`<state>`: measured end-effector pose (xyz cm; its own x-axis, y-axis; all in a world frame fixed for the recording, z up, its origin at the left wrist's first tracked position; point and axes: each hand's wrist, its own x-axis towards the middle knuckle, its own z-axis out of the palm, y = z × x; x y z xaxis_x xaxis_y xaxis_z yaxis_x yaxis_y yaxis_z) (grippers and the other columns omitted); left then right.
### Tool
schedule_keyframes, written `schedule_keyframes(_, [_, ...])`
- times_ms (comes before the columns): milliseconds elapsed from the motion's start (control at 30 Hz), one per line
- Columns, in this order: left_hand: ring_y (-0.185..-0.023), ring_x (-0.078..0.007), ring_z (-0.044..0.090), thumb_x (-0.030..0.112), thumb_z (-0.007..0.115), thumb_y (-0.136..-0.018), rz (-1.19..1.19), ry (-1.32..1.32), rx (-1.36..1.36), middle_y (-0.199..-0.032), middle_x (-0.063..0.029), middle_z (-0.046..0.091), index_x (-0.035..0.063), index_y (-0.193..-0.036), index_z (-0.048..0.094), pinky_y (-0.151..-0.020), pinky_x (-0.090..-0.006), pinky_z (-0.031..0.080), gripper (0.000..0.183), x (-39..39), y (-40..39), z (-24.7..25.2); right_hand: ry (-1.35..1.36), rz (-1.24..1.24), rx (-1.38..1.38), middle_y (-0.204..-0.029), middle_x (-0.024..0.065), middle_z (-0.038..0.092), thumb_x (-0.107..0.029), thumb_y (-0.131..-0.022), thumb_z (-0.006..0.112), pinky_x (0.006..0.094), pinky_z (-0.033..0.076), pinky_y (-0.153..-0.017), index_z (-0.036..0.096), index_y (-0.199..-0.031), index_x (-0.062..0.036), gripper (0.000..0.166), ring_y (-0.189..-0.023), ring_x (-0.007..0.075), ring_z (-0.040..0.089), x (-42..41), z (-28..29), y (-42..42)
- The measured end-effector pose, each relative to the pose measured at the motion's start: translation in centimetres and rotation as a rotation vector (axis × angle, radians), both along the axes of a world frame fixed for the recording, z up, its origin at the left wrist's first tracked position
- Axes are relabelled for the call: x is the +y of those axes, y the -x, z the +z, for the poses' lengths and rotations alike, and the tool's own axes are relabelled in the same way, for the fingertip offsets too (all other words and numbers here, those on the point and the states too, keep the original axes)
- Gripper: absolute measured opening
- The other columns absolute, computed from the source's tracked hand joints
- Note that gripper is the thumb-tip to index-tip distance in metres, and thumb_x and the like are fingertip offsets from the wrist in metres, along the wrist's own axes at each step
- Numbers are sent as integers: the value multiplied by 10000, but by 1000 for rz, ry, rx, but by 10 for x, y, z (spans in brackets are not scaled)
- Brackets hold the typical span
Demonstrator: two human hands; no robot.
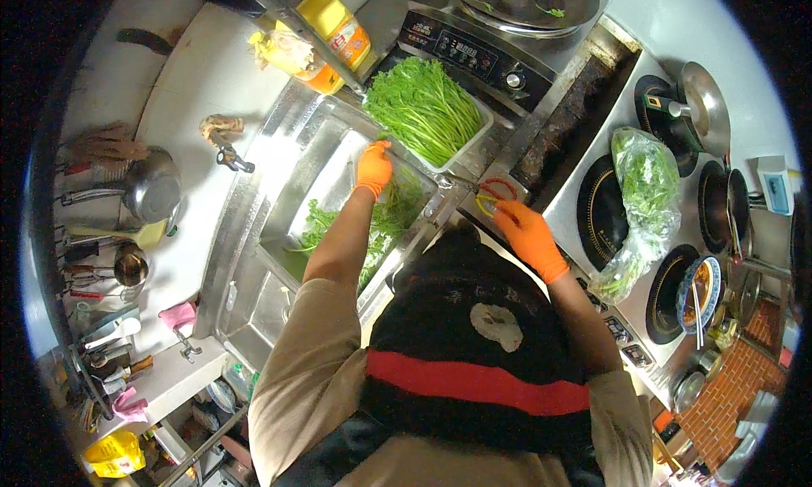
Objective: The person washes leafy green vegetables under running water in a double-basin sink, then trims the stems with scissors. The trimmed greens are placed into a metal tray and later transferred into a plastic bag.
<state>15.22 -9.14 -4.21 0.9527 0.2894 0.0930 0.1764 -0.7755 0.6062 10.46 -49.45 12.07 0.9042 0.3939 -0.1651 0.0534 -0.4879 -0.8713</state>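
My left hand [374, 168], in an orange glove, is over the steel sink basin [282, 233]. Its fingers are curled near the rim, with a bit of green at the tips; whether it grips a sprig is unclear. Loose leafy greens [320, 224] lie in the basin below, partly behind my left forearm. A white plastic tub [466, 157] heaped with bunched leafy greens [431, 110] stands just beyond this hand. My right hand [526, 236], gloved alike, has its fingertips at a yellow loop [486, 206] on the counter edge, beside a red loop [499, 186]. Whether it grips the loop is hidden.
A plastic bag of greens [644, 201] lies across the cooktop [599, 233] at right, near a patterned bowl [698, 290] with chopsticks. A wok [526, 2] sits at the back. A yellow jug [336, 40] and a faucet [235, 160] border the sink.
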Motion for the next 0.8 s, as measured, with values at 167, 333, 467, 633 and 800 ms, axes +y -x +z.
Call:
schedule_keyframes(167, [-1087,-388,619,54,542,-844,-56,-112,91,-1161,-207,649,63,-1145,648,-953,-438,490,319,0,-21,17,-46,-131,126,-1000,189,720,-225,-935,668,342,532,-826,648,-1185,12,344,-907,241,696,-19,-34,30])
schedule_keyframes(333, [-1156,-356,604,74,564,-840,-255,-248,54,-1278,-178,619,71,-1203,647,-1001,-444,475,372,31,-17,7,-27,-235,346,-1092,142,716,-199,-938,673,307,518,-870,629,-1224,39,375,-968,172,655,-15,-46,69])
schedule_keyframes(467, [-1230,-368,557,134,626,-798,-400,-581,-98,-1343,-156,591,79,-1224,648,-1035,-476,450,430,30,-5,-1,-64,-300,486,-1112,157,705,-188,-950,652,329,511,-922,631,-1204,52,351,-1034,229,669,5,-51,96])
schedule_keyframes(633, [-1345,-379,450,171,648,-785,-279,-384,707,-1426,-163,520,71,-1325,583,-1095,-513,369,553,21,2,33,-17,-349,498,-1061,138,706,-148,-965,641,307,532,-846,596,-1234,73,352,-932,194,668,26,-37,114])
schedule_keyframes(800, [-1400,-360,375,152,613,-795,-737,-432,-112,-1456,-162,473,76,-1382,529,-1115,-538,317,597,4,17,14,11,-358,564,-1075,160,712,-195,-958,632,314,521,-889,617,-1234,40,362,-976,217,675,43,-30,124])
